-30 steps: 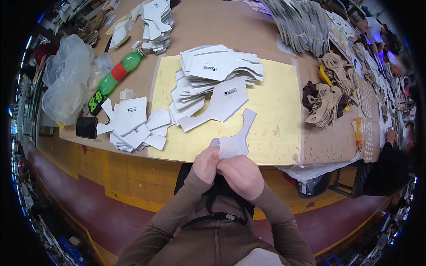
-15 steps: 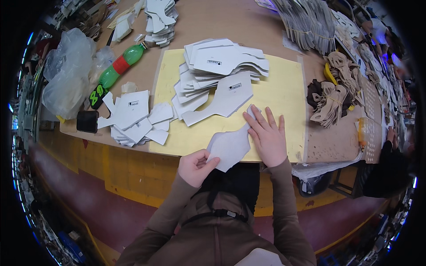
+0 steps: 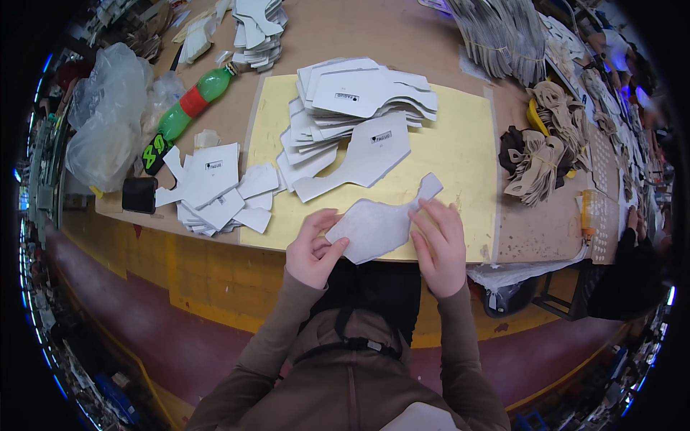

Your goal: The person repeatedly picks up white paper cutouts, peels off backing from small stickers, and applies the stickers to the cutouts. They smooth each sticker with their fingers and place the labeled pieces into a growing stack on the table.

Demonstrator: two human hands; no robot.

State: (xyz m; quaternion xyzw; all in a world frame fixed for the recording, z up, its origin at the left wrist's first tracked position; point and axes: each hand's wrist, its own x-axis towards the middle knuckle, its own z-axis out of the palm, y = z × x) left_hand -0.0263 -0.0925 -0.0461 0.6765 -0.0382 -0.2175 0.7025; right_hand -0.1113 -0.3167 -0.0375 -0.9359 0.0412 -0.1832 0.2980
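Note:
Over the near edge of the yellow sheet lies a white cut piece [image 3: 377, 227] with a broad body and a narrow tail pointing up and right. My left hand [image 3: 313, 250] pinches its left edge, thumb on top and fingers beneath. At its right side, my right hand [image 3: 440, 244] has its fingers apart, with fingertips touching the piece near the narrow neck. Just beyond is another white piece of similar shape [image 3: 377, 147], printed side up. It leans against a fanned stack of white pieces [image 3: 352, 90].
Left of the yellow sheet [image 3: 460, 154] sit a smaller pile of white pieces [image 3: 214, 176], a black phone-like item [image 3: 139, 195], a green bottle [image 3: 210, 85] and a clear plastic bag [image 3: 108, 122]. Bundled beige pieces [image 3: 539, 169] and a grey stack [image 3: 496, 39] occupy the right.
The white piece has turned, its tail now lifted and clear of my right palm. My right hand has gone from lying flat over the tail to curled fingers beside the neck.

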